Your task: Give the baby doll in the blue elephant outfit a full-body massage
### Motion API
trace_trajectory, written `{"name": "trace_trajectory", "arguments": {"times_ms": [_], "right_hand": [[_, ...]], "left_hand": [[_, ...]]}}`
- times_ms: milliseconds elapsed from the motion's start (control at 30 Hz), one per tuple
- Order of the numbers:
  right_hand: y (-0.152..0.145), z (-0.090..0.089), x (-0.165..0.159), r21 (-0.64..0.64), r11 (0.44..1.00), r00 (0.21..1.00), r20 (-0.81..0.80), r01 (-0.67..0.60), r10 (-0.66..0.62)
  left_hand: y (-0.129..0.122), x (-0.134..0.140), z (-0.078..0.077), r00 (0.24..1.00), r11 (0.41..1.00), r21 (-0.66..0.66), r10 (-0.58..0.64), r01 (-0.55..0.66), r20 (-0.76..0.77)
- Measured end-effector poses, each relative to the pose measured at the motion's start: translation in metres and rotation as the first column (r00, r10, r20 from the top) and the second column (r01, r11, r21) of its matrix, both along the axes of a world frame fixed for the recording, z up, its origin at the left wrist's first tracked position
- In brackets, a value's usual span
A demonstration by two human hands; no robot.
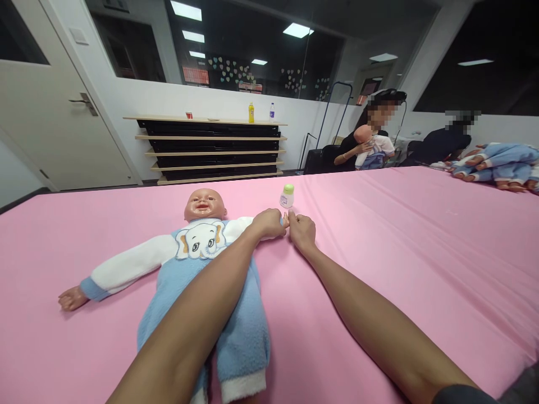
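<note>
A baby doll (205, 205) in a blue and white suit with an elephant face lies on its back on the pink sheet (362, 235). My left hand (268, 223) is closed around the doll's arm near the wrist, on the right side of the picture. Its small hand (286, 220) sticks out past my fingers. My right hand (302, 230) is closed at the doll's fingers, thumb and fingertips pinched together there. Just beyond my hands stands a small white bottle (287, 196) with a green cap. The doll's other arm (130, 266) lies stretched out to the left.
At the right edge several dolls in blue clothes (497, 163) lie in a heap. Behind the table, a person (357, 146) holds another doll, and a second person (440, 143) bends further right. A shelf stack (210, 137) carrying bottles stands by the wall.
</note>
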State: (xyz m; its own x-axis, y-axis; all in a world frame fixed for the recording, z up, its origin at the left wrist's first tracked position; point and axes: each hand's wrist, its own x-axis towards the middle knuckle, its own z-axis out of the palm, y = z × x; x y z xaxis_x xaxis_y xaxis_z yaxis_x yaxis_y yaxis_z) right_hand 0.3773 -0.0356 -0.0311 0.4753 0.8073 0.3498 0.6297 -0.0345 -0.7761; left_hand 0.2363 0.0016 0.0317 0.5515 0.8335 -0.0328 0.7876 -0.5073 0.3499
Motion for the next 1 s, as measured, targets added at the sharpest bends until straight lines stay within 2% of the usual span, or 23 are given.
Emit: {"name": "trace_trajectory", "arguments": {"times_ms": [467, 800, 1000], "right_hand": [[-0.0003, 0.0053, -0.0001, 0.070, 0.986, 0.985, -0.072, -0.152, 0.157], [-0.0009, 0.0007, -0.0006, 0.039, 0.996, 0.995, -0.051, -0.084, 0.085], [0.0024, -0.0006, -0.0026, 0.069, 0.995, 0.996, -0.046, -0.076, 0.079]], "left_hand": [[0.0009, -0.0014, 0.0014, 0.999, 0.999, 0.033, 0.034, -0.035, 0.032], [0.0047, -0.0020, -0.0037, 0.998, 0.998, 0.037, 0.048, -0.050, 0.045], [0.0062, -0.0017, -0.0050, 0.997, 0.997, 0.054, 0.047, -0.050, 0.060]]}}
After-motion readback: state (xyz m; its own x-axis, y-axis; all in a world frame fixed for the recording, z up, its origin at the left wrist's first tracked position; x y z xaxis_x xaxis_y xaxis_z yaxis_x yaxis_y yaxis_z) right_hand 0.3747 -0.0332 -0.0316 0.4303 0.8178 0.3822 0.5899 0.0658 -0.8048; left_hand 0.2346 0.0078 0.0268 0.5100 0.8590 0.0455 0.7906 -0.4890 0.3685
